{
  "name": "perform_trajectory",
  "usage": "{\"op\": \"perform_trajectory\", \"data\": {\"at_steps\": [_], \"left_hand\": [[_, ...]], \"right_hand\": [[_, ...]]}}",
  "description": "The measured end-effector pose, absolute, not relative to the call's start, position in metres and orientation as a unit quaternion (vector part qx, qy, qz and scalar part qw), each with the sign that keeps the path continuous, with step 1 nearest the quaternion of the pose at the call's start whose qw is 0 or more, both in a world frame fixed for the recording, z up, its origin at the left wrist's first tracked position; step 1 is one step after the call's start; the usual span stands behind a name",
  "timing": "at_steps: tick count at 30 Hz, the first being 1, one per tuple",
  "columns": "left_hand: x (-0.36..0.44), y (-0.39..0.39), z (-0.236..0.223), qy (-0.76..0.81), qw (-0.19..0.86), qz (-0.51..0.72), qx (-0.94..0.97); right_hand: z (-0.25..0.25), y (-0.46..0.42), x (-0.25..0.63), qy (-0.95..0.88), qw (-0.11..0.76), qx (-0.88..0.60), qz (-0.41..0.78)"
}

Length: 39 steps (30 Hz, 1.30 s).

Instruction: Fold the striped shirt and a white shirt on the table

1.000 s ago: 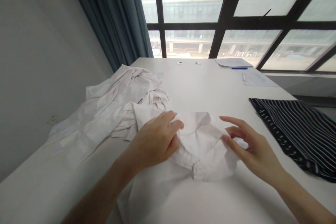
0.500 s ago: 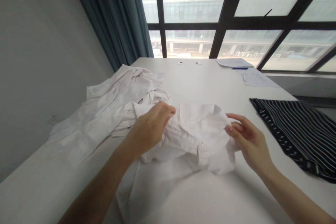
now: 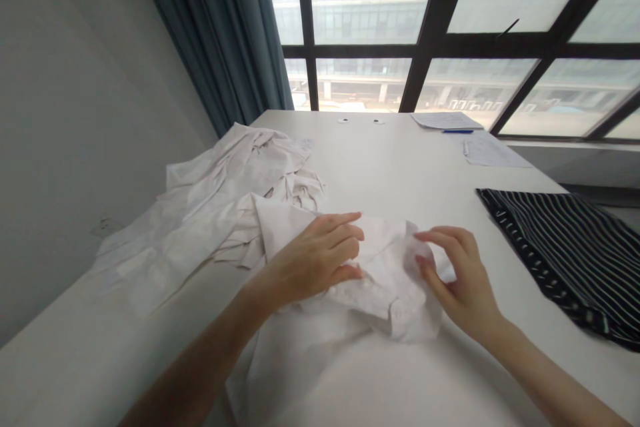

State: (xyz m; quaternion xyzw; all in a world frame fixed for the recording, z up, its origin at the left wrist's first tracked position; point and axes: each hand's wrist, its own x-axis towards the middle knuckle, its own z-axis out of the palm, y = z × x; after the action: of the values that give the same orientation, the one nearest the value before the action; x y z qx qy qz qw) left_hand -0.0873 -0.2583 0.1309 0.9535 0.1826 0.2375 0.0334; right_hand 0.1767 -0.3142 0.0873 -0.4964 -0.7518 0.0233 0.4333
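Note:
A white shirt lies partly folded on the table before me, a button showing near its lower right corner. On top of it rests my left hand, fingers stretched and spread over the fabric. My right hand is at the cloth's right edge, open, with thumb and forefinger apart. Whether its fingertips touch the fabric I cannot tell. To the left, a heap of crumpled white cloth adjoins the piece under my hands.
A black striped garment lies on the white table at the right. Papers and a blue pen are at the far right corner. Beyond stand a window and a dark curtain; a wall borders the left.
My left hand has let go of its pinch and spread out, moving right over the shirt. My right hand's fingers have opened at the edge, and the cloth lies lower and flatter.

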Motion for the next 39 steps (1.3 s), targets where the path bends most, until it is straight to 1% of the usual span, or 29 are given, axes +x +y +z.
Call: {"op": "perform_trajectory", "data": {"at_steps": [2,4,6,9,12,16,18,20,23,26,27,29,31,33,36,39], "left_hand": [[-0.082,-0.261,0.127,0.172,0.016,0.253,0.952],[-0.077,-0.265,0.125,0.174,0.009,0.27,0.947],[-0.075,-0.268,0.124,0.181,0.018,0.289,0.94],[-0.074,-0.272,0.124,0.182,0.043,0.306,0.934],[-0.075,-0.274,0.126,0.187,0.075,0.308,0.93],[-0.075,-0.276,0.126,0.264,0.168,0.333,0.889],[-0.075,-0.277,0.124,0.317,0.232,0.344,0.853],[-0.074,-0.276,0.121,0.359,0.31,0.346,0.81],[-0.073,-0.275,0.118,0.383,0.422,0.344,0.746],[-0.074,-0.274,0.121,0.369,0.491,0.341,0.712],[-0.075,-0.274,0.123,0.363,0.495,0.338,0.714],[-0.077,-0.274,0.128,0.349,0.462,0.33,0.745],[-0.078,-0.274,0.133,0.338,0.4,0.31,0.793],[-0.08,-0.274,0.137,0.336,0.354,0.283,0.825],[-0.082,-0.275,0.143,0.352,0.33,0.249,0.84],[-0.084,-0.277,0.147,0.355,0.312,0.229,0.851]], "right_hand": [[0.093,-0.32,0.174,-0.794,0.39,-0.466,0.036],[0.1,-0.326,0.17,-0.818,0.338,-0.451,0.115],[0.104,-0.33,0.166,-0.805,0.313,-0.462,0.2],[0.106,-0.332,0.162,-0.746,0.341,-0.481,0.309],[0.103,-0.332,0.162,-0.683,0.412,-0.474,0.373],[0.1,-0.331,0.162,-0.629,0.534,-0.462,0.325],[0.099,-0.329,0.162,-0.621,0.564,-0.454,0.3],[0.098,-0.328,0.162,-0.622,0.573,-0.454,0.282],[0.094,-0.324,0.165,-0.633,0.558,-0.469,0.262],[0.09,-0.317,0.172,-0.666,0.524,-0.497,0.185],[0.09,-0.315,0.176,-0.688,0.504,-0.502,0.143],[0.089,-0.31,0.182,-0.745,0.439,-0.497,0.069],[0.088,-0.305,0.187,-0.794,0.369,-0.481,0.032],[0.087,-0.302,0.19,-0.815,0.326,-0.478,0.018],[0.087,-0.298,0.194,-0.823,0.306,-0.479,0.02],[0.091,-0.297,0.198,-0.833,0.298,-0.463,0.054]]}}
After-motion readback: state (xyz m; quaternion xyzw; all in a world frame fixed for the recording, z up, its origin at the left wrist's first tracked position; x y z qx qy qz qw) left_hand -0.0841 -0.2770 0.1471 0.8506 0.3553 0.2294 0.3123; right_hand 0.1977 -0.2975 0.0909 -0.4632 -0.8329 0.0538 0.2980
